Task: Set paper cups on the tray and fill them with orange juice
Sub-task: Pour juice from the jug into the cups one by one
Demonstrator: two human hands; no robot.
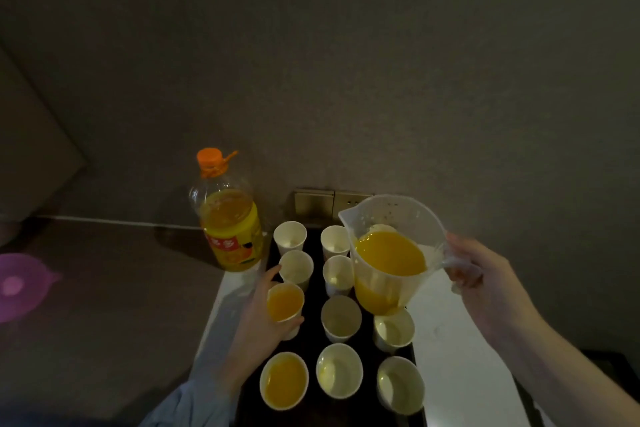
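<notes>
Several white paper cups stand in rows on a dark tray [310, 340]. Two cups in the left column hold orange juice: one [285, 302] in the third row and one [284, 380] at the front. My left hand [258, 322] grips the third-row juice cup from its left side. My right hand [485, 279] holds the handle of a clear plastic measuring jug [389, 253], about half full of juice, lifted above the tray's right column with its spout pointing left. The other cups, such as one [341, 317] in the middle, look empty.
A large orange-juice bottle [230, 218] with an orange cap stands behind the tray's left corner. A wall socket plate [329, 201] sits behind the tray. A pink lid-like disc [19, 284] lies at far left. The tray rests on a narrow white surface [453, 340].
</notes>
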